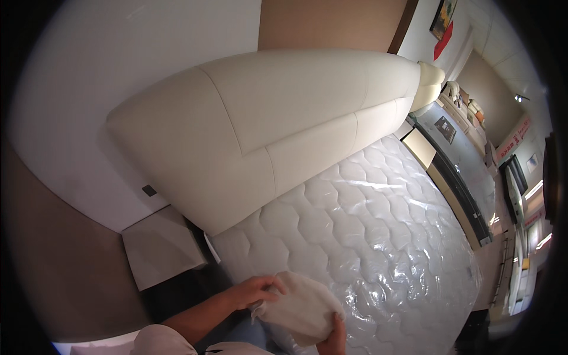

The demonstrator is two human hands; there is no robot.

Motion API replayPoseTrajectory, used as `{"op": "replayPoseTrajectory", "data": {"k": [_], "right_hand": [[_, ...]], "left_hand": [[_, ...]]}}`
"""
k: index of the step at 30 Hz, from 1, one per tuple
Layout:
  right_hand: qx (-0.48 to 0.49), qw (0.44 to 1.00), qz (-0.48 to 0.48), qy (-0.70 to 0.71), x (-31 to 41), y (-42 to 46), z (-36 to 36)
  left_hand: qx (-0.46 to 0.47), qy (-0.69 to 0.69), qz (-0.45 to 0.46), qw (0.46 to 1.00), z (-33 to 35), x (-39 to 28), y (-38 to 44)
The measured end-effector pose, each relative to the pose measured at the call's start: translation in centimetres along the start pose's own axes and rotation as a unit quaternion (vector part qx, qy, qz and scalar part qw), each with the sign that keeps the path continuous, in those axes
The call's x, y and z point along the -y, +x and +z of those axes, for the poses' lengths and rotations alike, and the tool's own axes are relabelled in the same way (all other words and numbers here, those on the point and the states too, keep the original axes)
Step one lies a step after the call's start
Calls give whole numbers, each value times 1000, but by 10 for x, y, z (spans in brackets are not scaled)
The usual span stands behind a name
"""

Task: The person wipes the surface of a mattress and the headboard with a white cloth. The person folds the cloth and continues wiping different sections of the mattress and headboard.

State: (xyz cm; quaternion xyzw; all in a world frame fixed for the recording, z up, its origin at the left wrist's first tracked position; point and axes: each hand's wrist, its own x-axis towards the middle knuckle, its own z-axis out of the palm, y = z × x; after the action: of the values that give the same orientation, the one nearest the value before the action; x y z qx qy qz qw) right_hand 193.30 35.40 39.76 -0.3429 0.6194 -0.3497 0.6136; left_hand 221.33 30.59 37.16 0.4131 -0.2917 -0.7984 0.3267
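A folded off-white cloth (301, 306) is held between my two hands, close to my body and above the near edge of a mattress. My left hand (257, 290) rests on its left side, with the fingers spread over the top. At the right edge, my right hand (335, 335) grips the cloth with the thumb on top; its other fingers are hidden beneath. The quilted white mattress (310, 222) is wrapped in shiny clear plastic. Behind it rises a cream padded headboard (301, 97) with stitched seams.
A grey nightstand (159, 246) stands left of the bed. Above it, a dark socket (149, 190) is set in the white wall (88, 133). Beyond the bed to the right are a pale nightstand (418, 147) and another mattress (461, 142) on a bed. Framed art (443, 17) hangs at upper right.
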Motion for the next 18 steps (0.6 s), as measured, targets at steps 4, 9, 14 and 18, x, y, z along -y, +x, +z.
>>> {"op": "replayPoseTrajectory", "data": {"k": [4,9,14,18], "right_hand": [[12,921,-98,-376,3,29,6],[-4,993,24,-112,56,41,76],[151,970,-188,-13,76,89,127],[229,914,-328,-73,182,102,208]], "left_hand": [[-33,41,9,999,-29,-5,-6],[-183,216,143,948,-52,-48,-53],[-313,220,334,862,-77,-105,-93],[-476,250,446,715,-85,-172,-135]]}}
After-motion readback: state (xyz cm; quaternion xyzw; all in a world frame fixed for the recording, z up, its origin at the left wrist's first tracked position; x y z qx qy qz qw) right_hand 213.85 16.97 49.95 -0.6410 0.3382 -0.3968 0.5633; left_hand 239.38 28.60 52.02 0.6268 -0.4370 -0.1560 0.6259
